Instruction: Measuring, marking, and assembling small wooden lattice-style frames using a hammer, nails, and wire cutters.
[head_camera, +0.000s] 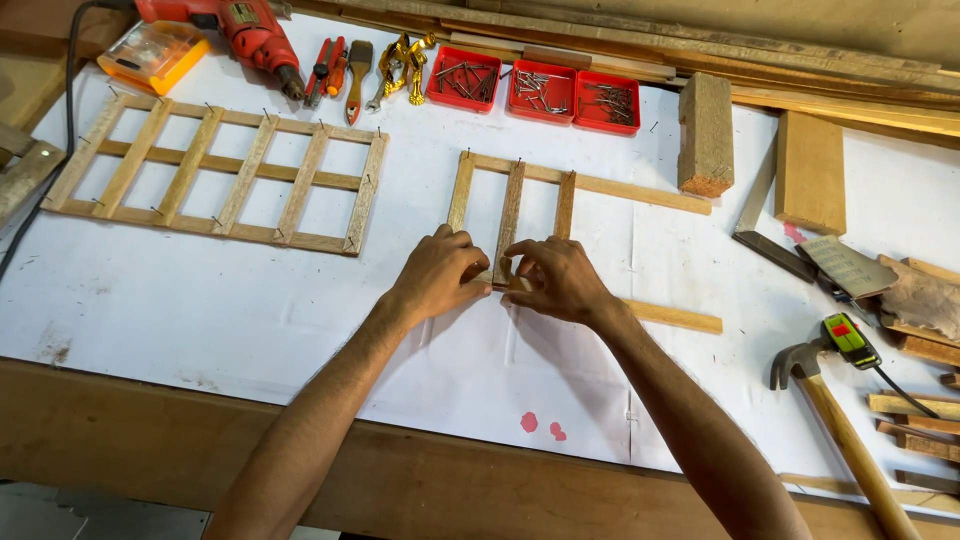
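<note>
Both hands met at the centre of the frame. The left hand (437, 272) had its fingers curled down, pinching at the lower end of the middle wooden slat (509, 215), and the right hand (556, 278) was closed the same way just beside it — fingertips of the two nearly touching. Whether they gripped the slat itself or something small such as a nail against it could not be told; the fingers hid that spot.

The slat belonged to a half-built slat frame (560, 195) lying flat on the white sheet (200, 300) just above the hands: three uprights between a top rail and a bottom rail that ran out to the right.

In the upper left lay a finished wooden lattice (225, 172). Along the top edge sat a red drill (245, 30), an orange case (155, 55), and three red trays of nails (540, 90). A wood block (706, 135) stood at upper right, and a hammer (835, 420) — beside a tape measure (850, 340) — lay at lower right.
</note>
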